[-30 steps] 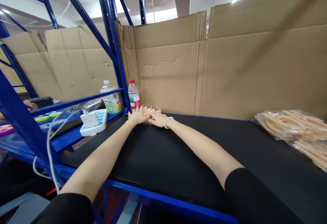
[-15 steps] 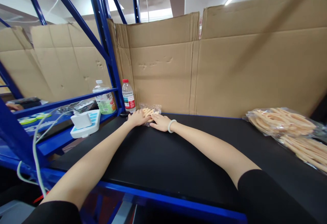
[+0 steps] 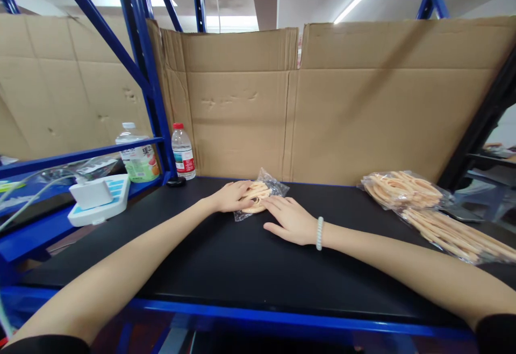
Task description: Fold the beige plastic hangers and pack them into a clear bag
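A clear plastic bag of beige looped bands [image 3: 261,191] lies on the black tabletop [image 3: 226,268] near the cardboard at the back. My left hand [image 3: 231,197] is on the bag's left side, its fingers over the top and its thumb along the front, with the bag between them. On the other side is my right hand [image 3: 292,219], palm down, fingers stretched out and fingertips at the bag's right edge. A pale beaded bracelet [image 3: 320,233] circles that wrist. What the left fingertips press on is partly hidden.
Two more bags of beige bands, one coiled [image 3: 403,190] and one long [image 3: 455,233], lie at the right. A red-capped water bottle [image 3: 183,152] stands at the back left. Beyond the blue frame [image 3: 155,90] are a larger bottle [image 3: 139,157] and a white power strip [image 3: 100,203].
The bag has shifted right along the table, away from the water bottle, and my left hand has moved with it. My right hand has drawn right and nearer. The view has turned right.
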Action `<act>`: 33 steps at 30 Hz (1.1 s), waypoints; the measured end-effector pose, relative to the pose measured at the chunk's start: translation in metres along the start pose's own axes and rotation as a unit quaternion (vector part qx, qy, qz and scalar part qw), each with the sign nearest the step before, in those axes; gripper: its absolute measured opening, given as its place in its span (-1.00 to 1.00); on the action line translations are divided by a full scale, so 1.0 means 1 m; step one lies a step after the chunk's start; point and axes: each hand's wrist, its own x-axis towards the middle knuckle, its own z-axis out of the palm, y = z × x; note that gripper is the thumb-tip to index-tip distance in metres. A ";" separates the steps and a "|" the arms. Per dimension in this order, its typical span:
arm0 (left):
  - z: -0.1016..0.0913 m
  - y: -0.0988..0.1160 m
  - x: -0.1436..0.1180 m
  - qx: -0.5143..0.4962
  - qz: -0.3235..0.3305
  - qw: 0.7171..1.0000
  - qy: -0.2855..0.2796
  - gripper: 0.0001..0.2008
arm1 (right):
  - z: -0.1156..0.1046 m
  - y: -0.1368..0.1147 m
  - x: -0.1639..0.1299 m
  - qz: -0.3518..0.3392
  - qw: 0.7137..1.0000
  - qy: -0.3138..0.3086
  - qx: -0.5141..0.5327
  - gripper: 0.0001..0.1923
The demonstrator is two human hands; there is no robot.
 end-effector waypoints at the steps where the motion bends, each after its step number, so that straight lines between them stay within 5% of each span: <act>1: -0.001 0.006 0.000 -0.005 0.025 1.000 -0.003 -0.33 | -0.006 0.005 -0.009 0.002 1.000 0.016 0.001 -0.45; 7: -0.008 0.039 -0.002 -0.060 0.175 0.982 -0.040 -0.34 | -0.049 0.048 -0.047 0.058 0.994 0.071 0.065 -0.58; 11: -0.008 0.055 -0.005 -0.084 0.243 0.966 -0.038 -0.36 | -0.070 0.057 -0.067 0.047 0.992 0.021 0.119 -0.64; 19: 0.002 0.046 -0.010 -0.155 0.216 0.964 0.022 -0.49 | -0.076 0.043 -0.074 0.017 0.990 -0.079 0.113 -0.76; 23: 0.005 0.039 -0.009 -0.182 0.210 0.961 0.010 -0.49 | -0.067 0.042 -0.073 0.037 0.992 -0.098 0.067 -0.77; 33: 0.011 0.041 -0.011 -0.195 0.196 0.961 0.007 -0.49 | -0.062 0.038 -0.075 0.078 0.996 -0.034 -0.005 -0.66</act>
